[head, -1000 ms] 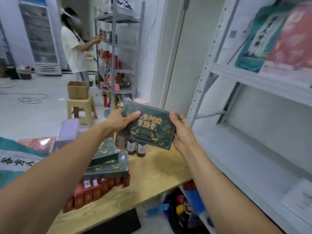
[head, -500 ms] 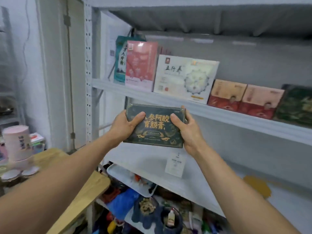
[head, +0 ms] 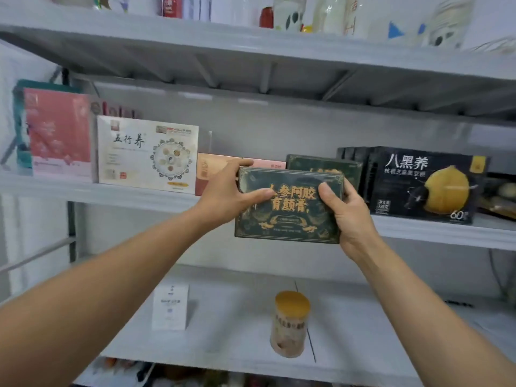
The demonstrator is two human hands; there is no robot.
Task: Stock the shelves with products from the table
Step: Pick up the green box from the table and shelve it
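A dark green box with gold lettering point(head: 290, 216) is held upright in front of the middle shelf point(head: 139, 192). My left hand point(head: 223, 191) grips its left edge, thumb across the front. My right hand point(head: 349, 208) grips its right edge, thumb on the front. Just behind it a matching green box point(head: 324, 166) stands on the shelf, partly hidden. The held box hangs slightly below and in front of the shelf's front lip.
On the middle shelf stand a pink box point(head: 60, 132), a white box point(head: 148, 153), orange-pink boxes point(head: 215, 166) and a black box point(head: 424, 184). The lower shelf holds a yellow-lidded jar point(head: 290, 324) and a small white card point(head: 171, 307). Bottles line the top shelf.
The view has swung from the table to the shelves. Both hands have carried the green box up and rightward to the middle shelf, in front of the matching green box.
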